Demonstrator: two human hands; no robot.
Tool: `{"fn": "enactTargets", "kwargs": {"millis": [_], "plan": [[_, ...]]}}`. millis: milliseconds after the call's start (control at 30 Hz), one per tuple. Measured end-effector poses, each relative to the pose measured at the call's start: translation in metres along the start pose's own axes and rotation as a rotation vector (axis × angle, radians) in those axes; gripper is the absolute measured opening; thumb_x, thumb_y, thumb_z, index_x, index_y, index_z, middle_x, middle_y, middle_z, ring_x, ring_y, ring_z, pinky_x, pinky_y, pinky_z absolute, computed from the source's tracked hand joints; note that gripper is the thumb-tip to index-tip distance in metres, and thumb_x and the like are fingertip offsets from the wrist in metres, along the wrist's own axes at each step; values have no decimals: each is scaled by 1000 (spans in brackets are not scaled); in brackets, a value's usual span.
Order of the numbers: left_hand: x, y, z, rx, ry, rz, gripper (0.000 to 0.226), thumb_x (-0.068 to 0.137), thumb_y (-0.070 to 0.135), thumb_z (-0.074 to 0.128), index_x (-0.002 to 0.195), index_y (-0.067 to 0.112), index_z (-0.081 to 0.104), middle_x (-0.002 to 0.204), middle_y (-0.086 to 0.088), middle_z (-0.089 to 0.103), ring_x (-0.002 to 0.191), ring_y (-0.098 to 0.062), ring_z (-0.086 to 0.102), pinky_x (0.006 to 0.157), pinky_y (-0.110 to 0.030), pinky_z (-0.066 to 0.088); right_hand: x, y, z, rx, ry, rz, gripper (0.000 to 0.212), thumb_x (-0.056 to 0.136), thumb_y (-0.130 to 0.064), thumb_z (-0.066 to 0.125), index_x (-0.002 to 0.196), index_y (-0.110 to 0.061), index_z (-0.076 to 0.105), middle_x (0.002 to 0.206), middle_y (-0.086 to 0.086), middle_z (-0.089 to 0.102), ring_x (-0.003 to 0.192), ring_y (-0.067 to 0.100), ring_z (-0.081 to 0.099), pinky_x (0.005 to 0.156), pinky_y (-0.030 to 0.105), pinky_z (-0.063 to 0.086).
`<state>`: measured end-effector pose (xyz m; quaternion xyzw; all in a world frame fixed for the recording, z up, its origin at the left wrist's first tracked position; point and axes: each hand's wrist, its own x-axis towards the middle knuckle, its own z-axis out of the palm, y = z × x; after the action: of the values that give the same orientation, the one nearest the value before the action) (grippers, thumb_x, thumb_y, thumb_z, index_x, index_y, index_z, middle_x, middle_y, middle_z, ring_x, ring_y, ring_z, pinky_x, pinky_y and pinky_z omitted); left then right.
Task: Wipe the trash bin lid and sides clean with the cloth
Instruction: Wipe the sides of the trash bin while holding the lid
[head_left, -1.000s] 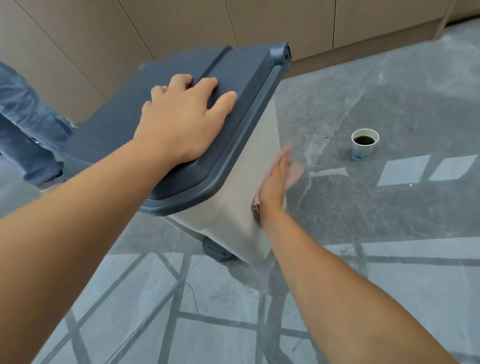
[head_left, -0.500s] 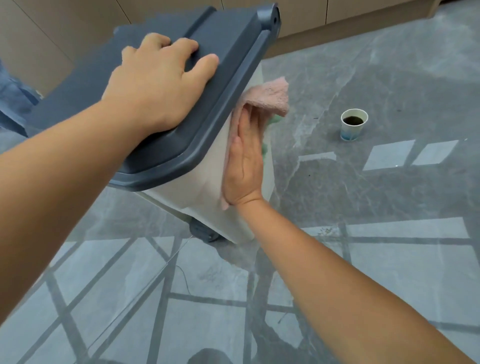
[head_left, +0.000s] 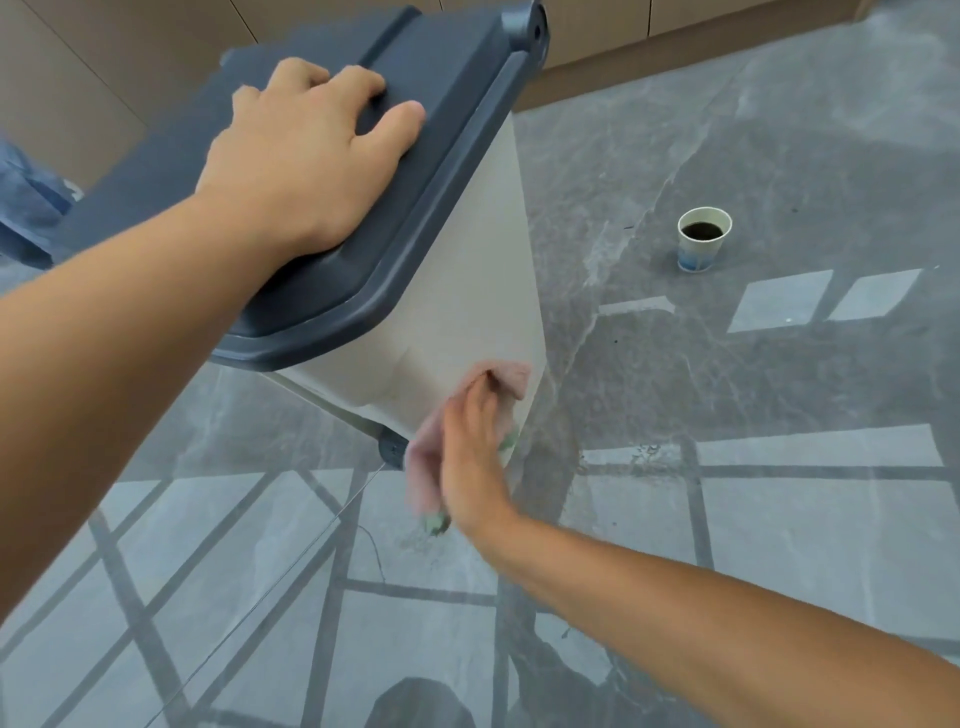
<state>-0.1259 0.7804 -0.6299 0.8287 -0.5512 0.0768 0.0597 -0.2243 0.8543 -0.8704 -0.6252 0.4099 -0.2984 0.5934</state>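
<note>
The trash bin (head_left: 457, 291) has a pale beige body and a dark grey lid (head_left: 447, 104), and it stands on the floor. My left hand (head_left: 306, 156) rests flat on the lid with fingers spread. My right hand (head_left: 475, 457) presses a pink cloth (head_left: 431, 457) against the lower right side of the bin, near its bottom corner. The hand and cloth are motion-blurred. A bit of green shows at the cloth's lower edge.
A paper cup (head_left: 704, 244) holding dark liquid stands on the grey marble floor to the right of the bin. Beige cabinet fronts (head_left: 104, 62) run along the back. A person's blue jeans (head_left: 26, 208) show at the left edge.
My right hand slid the cloth from the upper side of the bin, just under the lid, down to the lower corner. My left hand stayed on the lid.
</note>
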Motion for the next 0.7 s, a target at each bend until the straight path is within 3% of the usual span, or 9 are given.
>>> {"fn": "enactTargets", "kwargs": {"millis": [33, 100, 167, 267, 333, 400, 500, 633, 700], "plan": [[1, 0, 0, -3, 0, 0, 59, 97, 63, 28, 147, 34, 42, 154, -7, 36, 137, -41, 30, 105, -56, 31, -17, -7, 8, -95, 11, -220, 65, 112, -37, 22, 164, -7, -2, 173, 13, -10, 160, 21, -15, 131, 49, -1], [1, 0, 0, -6, 4, -9, 59, 97, 64, 29, 146, 34, 43, 153, -7, 37, 137, -41, 32, 105, -55, 31, -31, -32, 16, -95, 25, -493, 72, 108, -40, 33, 163, -24, -11, 170, -1, -8, 159, 15, -14, 129, 48, 2], [1, 0, 0, -9, 5, -6, 59, 96, 64, 29, 145, 35, 44, 152, -7, 38, 136, -40, 33, 107, -53, 31, -11, -47, 8, -126, 122, -685, 69, 102, -38, 46, 161, -30, 10, 164, 3, 21, 155, 21, 15, 126, 54, 19], [2, 0, 1, -15, 11, 0, 59, 96, 64, 29, 144, 35, 45, 152, -6, 40, 136, -40, 34, 108, -51, 30, 39, -38, -18, -345, 235, -896, 68, 90, -42, 64, 144, -16, 33, 142, 23, 52, 131, 38, 43, 108, 64, 44], [2, 0, 1, -16, 14, -3, 58, 96, 64, 29, 144, 35, 45, 152, -6, 40, 136, -40, 33, 107, -51, 30, 63, -18, -28, -432, 195, -858, 77, 87, -59, 58, 144, -16, 30, 142, 31, 52, 131, 48, 49, 105, 67, 46], [2, 0, 1, -9, 14, -3, 58, 97, 63, 29, 145, 35, 45, 152, -5, 39, 136, -39, 33, 106, -50, 31, 65, 0, -25, -432, 136, -724, 82, 92, -76, 41, 150, -21, 22, 144, 39, 48, 135, 49, 42, 108, 66, 43], [1, 1, 1, -5, 8, -5, 58, 97, 64, 29, 145, 35, 45, 152, -4, 39, 136, -37, 34, 104, -49, 33, 54, 21, -22, -450, 33, -567, 83, 90, -83, 26, 149, -24, 20, 140, 41, 48, 130, 52, 44, 104, 67, 46], [2, 1, -1, -3, 1, -12, 57, 97, 63, 29, 143, 34, 47, 150, -5, 41, 135, -37, 36, 104, -48, 34, 45, 24, -27, -500, -92, -421, 86, 86, -73, 48, 149, -34, 5, 150, 37, 37, 140, 56, 36, 109, 66, 42], [1, 1, -1, 1, -4, -9, 57, 97, 63, 29, 143, 34, 47, 151, -5, 41, 135, -37, 36, 104, -48, 34, 42, 13, -28, -486, -99, -412, 106, 90, -62, 61, 161, -16, -3, 161, 33, 23, 151, 50, 23, 119, 63, 33]]}}
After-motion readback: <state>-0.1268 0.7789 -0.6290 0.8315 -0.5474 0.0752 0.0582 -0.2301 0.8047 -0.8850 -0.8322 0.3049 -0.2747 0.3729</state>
